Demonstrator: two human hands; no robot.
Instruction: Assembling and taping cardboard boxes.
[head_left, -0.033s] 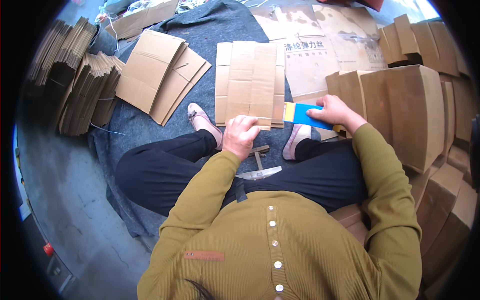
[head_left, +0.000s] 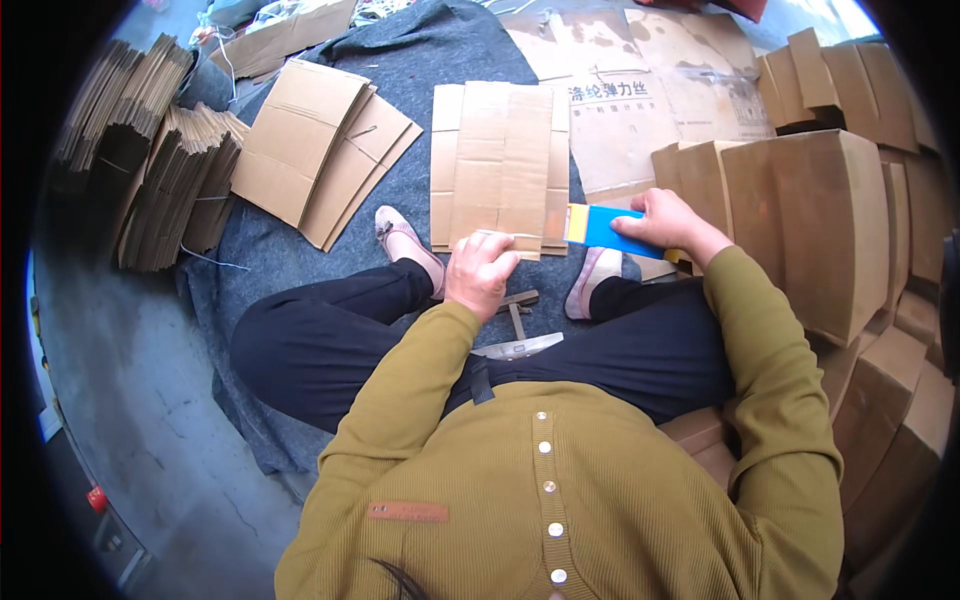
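My left hand [head_left: 482, 270] pinches the near edge of a flattened cardboard box [head_left: 500, 165], its fingers curled over the edge. That folded cardboard lies flat in front of me, its flaps showing along both sides. In my right hand [head_left: 668, 222] is a flat blue tool with a yellow front end [head_left: 605, 228]. I grip it from the right, with my thumb on top. The yellow end points left and is close to the cardboard's lower right corner; whether it touches cannot be made out. The tool's underside is hidden.
More flat cardboard [head_left: 300, 145] lies to the left on the grey blanket [head_left: 470, 45]. Bundled cardboard stacks [head_left: 170, 190] stand at the far left. Folded boxes [head_left: 790, 220] crowd the right side. A cardboard sheet [head_left: 640, 130] covers the floor ahead. My shoes [head_left: 595, 280] flank the work.
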